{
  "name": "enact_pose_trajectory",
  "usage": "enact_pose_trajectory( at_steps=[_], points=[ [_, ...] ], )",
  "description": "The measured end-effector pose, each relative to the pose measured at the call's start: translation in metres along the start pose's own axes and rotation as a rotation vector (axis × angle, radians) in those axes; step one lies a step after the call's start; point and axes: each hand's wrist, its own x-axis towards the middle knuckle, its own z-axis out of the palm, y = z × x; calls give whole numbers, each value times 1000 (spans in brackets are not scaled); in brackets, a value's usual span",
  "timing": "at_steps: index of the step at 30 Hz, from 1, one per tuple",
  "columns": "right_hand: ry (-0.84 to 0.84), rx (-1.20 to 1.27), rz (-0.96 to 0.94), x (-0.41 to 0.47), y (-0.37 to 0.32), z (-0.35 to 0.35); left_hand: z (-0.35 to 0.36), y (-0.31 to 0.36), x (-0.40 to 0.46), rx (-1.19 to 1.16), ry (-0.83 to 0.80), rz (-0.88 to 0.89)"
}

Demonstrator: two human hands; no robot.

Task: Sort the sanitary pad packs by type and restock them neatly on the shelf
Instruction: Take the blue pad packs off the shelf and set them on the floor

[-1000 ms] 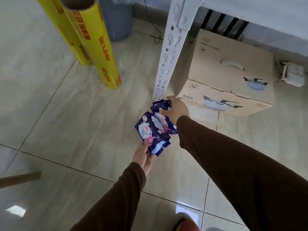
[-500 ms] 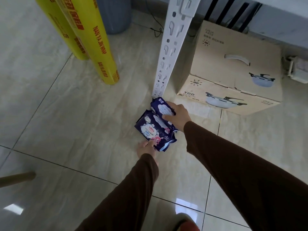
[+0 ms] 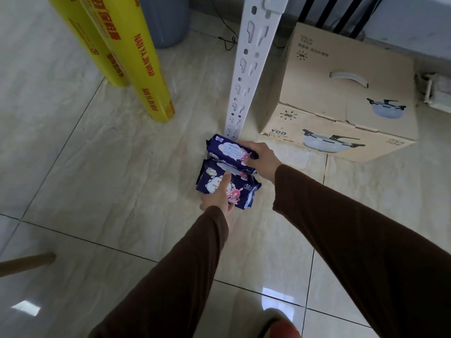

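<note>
Head view: two dark blue pad packs lie low at the foot of the white shelf post [image 3: 246, 76], on or just above the tiled floor [image 3: 97, 167]; contact with the tile cannot be confirmed. Compared with one second ago, both packs have come down from a raised, bunched hold and now sit one behind the other. The far pack [image 3: 230, 150] lies just beside the post base; the right hand [image 3: 262, 158] grips its right end, fingers curled over it. The near pack [image 3: 220, 185] is pressed from above by the left hand [image 3: 219, 197], forefinger extended flat along its face. Judgement: the packs are being set down or squared as one type group; shelving is not yet done. A cardboard box [image 3: 341, 93] stands to the right.
</note>
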Motion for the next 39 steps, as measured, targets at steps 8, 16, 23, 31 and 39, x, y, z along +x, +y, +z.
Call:
enact_pose_trajectory(
  at_steps=[8, 16, 23, 31, 39],
  points=[
    [118, 131, 31, 4, -1, -3, 6, 8, -1, -122, -30, 88],
    [198, 239, 120, 6, 5, -3, -6, 13, 8, -60, -231, 213],
    [282, 282, 167, 8, -2, 0, -9, 17, 9, -28, -276, 195],
    [270, 252, 159, -5, -8, -5, -15, 16, 6, 44, -286, 226],
    [278, 189, 205, -92, -44, -28, -38, 32, -74, 147, -194, 187]
  ],
)
